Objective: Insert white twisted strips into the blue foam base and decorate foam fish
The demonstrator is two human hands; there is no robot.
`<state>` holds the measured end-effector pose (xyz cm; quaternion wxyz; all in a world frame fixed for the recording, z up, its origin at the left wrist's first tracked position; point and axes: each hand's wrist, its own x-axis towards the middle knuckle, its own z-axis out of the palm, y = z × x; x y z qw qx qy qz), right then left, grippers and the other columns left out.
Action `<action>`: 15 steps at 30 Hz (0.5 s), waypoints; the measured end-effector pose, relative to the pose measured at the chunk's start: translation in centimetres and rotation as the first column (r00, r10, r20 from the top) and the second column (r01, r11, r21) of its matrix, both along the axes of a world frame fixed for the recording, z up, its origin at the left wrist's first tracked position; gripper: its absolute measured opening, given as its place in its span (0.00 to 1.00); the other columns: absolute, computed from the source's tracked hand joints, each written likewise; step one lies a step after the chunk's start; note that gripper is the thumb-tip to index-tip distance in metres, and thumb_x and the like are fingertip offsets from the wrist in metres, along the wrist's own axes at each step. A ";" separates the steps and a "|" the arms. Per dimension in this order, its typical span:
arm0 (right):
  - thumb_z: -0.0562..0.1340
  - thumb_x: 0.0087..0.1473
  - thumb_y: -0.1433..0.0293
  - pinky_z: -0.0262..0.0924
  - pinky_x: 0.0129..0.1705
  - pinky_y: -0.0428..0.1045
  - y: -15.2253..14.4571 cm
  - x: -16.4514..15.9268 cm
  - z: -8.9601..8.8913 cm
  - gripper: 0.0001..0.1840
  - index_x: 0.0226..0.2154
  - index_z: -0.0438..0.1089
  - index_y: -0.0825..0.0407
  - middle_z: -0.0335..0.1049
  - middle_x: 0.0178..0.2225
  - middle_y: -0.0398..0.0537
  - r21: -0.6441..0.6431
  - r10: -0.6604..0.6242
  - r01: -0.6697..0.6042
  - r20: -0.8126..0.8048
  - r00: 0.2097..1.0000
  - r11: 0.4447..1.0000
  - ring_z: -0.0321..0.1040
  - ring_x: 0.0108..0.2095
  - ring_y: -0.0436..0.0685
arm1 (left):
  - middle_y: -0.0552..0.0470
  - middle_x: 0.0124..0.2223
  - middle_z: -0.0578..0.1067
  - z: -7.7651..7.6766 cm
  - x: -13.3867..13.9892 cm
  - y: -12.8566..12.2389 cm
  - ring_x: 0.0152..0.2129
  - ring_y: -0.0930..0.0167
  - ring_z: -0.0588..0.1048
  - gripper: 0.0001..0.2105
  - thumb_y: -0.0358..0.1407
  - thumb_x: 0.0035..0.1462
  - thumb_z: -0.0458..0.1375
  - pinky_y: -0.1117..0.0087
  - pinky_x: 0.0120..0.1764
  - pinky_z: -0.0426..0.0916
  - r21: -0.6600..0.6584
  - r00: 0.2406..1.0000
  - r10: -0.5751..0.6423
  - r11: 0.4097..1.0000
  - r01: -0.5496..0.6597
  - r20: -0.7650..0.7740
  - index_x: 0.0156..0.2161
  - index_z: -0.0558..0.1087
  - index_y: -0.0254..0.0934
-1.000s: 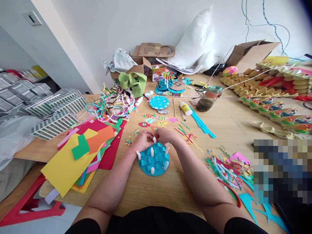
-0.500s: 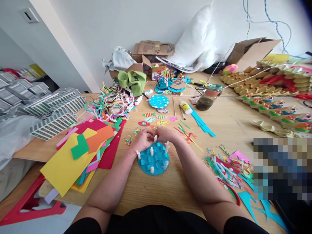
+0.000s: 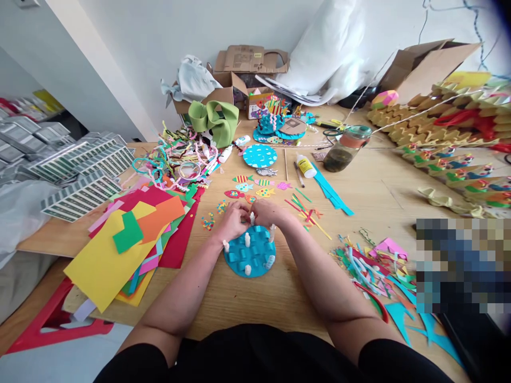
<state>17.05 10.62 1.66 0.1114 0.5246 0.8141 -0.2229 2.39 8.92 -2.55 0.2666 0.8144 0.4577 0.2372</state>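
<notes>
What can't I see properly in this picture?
All in the head view:
- Whatever the left hand and right hand may be pinching: too small, and covered by the hands themselves.
- The words on the white bottle: too small to read.
- The far end of the egg cartons: cut off by the right edge.
- What lies behind the blocky patch: blurred into squares.

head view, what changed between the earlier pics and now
The whole scene sits higher in the frame, which suggests the camera tipped down a little. Nothing visibly taken hold of or let go. The left hand and right hand stay together at the far edge of the blue disc; the white pieces on it and the paper fish beyond keep their places.
</notes>
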 end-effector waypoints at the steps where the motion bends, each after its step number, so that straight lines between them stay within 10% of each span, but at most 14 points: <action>1: 0.61 0.42 0.71 0.57 0.30 0.45 0.0 0.0 0.0 0.16 0.37 0.76 0.55 0.76 0.33 0.54 0.006 0.006 -0.006 0.000 1.000 1.000 0.71 0.34 0.58 | 0.48 0.41 0.73 0.0 0.0 0.0 0.44 0.64 0.67 0.02 0.29 0.45 0.61 0.63 0.50 0.62 -0.001 1.000 -0.002 1.000 0.002 -0.003 0.26 0.76 0.36; 15: 0.61 0.44 0.71 0.60 0.35 0.48 -0.1 -0.6 -0.8 0.19 0.41 0.74 0.59 0.74 0.40 0.62 0.020 0.001 -0.001 -0.007 1.000 1.000 0.71 0.40 0.64 | 0.48 0.43 0.72 0.1 -0.1 -0.2 0.44 0.63 0.66 0.02 0.29 0.44 0.62 0.62 0.50 0.62 0.024 1.000 -0.009 1.000 0.009 -0.022 0.26 0.76 0.37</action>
